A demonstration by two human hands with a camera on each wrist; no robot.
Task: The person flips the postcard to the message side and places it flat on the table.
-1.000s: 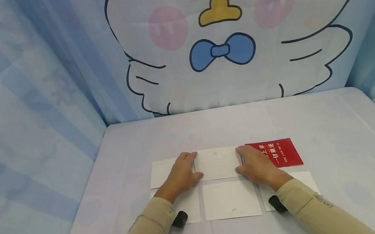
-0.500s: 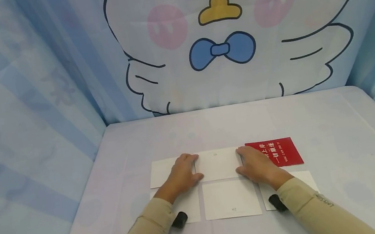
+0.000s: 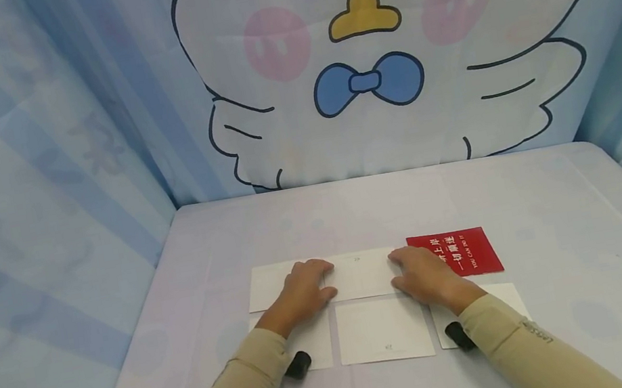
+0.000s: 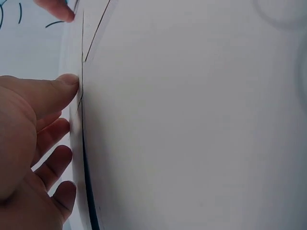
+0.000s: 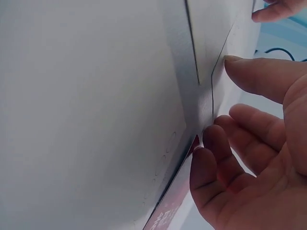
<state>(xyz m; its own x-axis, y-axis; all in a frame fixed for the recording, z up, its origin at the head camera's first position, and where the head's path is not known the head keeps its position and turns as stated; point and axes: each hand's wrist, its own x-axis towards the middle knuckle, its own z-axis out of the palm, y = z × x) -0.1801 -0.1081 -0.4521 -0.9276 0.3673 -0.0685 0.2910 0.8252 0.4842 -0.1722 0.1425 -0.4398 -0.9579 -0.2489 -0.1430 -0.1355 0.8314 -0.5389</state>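
Observation:
A white card [image 3: 361, 275] with a small mark near its far edge lies in the middle of the far row, between both hands. At its left side the left hand [image 3: 302, 291] touches the edge with thumb and index fingertips, spread apart. The right hand [image 3: 426, 274] is placed likewise at the right side, its fingers partly over a red card [image 3: 469, 253] with white lettering. In the left wrist view, the thumb [image 4: 67, 86] rests at a card edge, and the other fingers are loosely bent. The right wrist view has the right thumb [image 5: 235, 67] on the white card's edge.
Another white card [image 3: 267, 287] lies at the far left. Three white cards form the near row: left [image 3: 317, 344], middle [image 3: 383, 329] and right [image 3: 504, 299], the outer two partly covered by the arms. A pale cloth covers the table [image 3: 387, 208]; printed curtains [image 3: 376, 142] surround it.
The middle card's far edge has come down toward the table, and the index fingers have lowered with it. The forearms and the other cards have stayed in place.

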